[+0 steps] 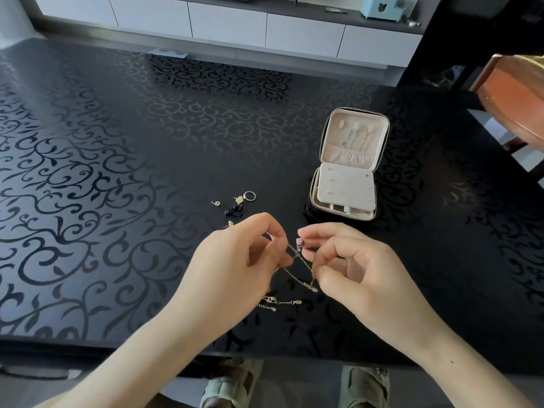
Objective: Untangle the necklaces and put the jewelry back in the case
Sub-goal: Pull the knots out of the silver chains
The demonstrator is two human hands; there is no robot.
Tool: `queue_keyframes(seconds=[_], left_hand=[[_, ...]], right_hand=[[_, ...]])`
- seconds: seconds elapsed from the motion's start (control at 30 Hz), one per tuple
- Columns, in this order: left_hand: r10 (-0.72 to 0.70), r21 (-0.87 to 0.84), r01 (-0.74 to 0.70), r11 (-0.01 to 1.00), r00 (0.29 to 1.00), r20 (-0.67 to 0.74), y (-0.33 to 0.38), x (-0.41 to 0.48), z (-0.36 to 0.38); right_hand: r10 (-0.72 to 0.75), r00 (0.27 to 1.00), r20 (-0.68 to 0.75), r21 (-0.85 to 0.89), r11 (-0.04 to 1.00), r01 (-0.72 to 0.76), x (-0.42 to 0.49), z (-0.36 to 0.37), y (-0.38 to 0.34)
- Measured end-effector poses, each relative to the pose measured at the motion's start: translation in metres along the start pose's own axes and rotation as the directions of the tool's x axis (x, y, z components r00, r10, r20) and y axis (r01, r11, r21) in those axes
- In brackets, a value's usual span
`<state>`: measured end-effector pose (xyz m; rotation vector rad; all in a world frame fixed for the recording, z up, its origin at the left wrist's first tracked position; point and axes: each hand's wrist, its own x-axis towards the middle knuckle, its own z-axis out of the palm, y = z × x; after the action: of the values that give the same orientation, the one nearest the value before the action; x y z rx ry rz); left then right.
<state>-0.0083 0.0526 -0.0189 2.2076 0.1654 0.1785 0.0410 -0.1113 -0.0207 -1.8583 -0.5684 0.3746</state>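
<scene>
Left hand and right hand, low centre, each pinch the tangled necklaces between them; chains slant upper left to lower right, their knot too fine to read, partly hidden by fingers. Loose ends trail on the table. Open case sits centre right.

Chain tangle too fine to trace, earring half behind left hand, chair cropped.
</scene>
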Motion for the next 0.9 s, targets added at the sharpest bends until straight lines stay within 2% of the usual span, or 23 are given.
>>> queue_keyframes(seconds=[0.13, 0.37, 0.5, 0.67, 0.9], left_hand=[[0.052, 0.097, -0.044, 0.994, 0.996, -0.074, -0.003, -0.001, -0.001], [-0.040, -0.218, 0.051, 0.975, 0.998, 0.054, 0.001, 0.004, -0.002], [-0.096, -0.280, 0.108, 0.954, 0.994, 0.057, 0.006, 0.005, -0.002], [-0.109, -0.267, 0.118, 0.957, 0.993, 0.048, 0.010, 0.004, -0.003], [-0.065, -0.143, 0.062, 0.988, 0.998, -0.017, 0.007, 0.004, 0.000]], right_hand=[[0.070, 0.998, -0.008, -0.011, 0.997, -0.070, 0.002, -0.003, -0.002], [0.146, 0.988, -0.048, 0.036, 0.989, -0.144, 0.006, -0.004, -0.009], [0.177, 0.984, -0.001, 0.201, 0.964, -0.173, 0.009, -0.005, -0.012], [0.223, 0.974, 0.034, 0.445, 0.870, -0.215, 0.010, -0.006, -0.019], [0.243, 0.969, 0.047, 0.459, 0.856, -0.237, 0.010, -0.006, -0.019]])
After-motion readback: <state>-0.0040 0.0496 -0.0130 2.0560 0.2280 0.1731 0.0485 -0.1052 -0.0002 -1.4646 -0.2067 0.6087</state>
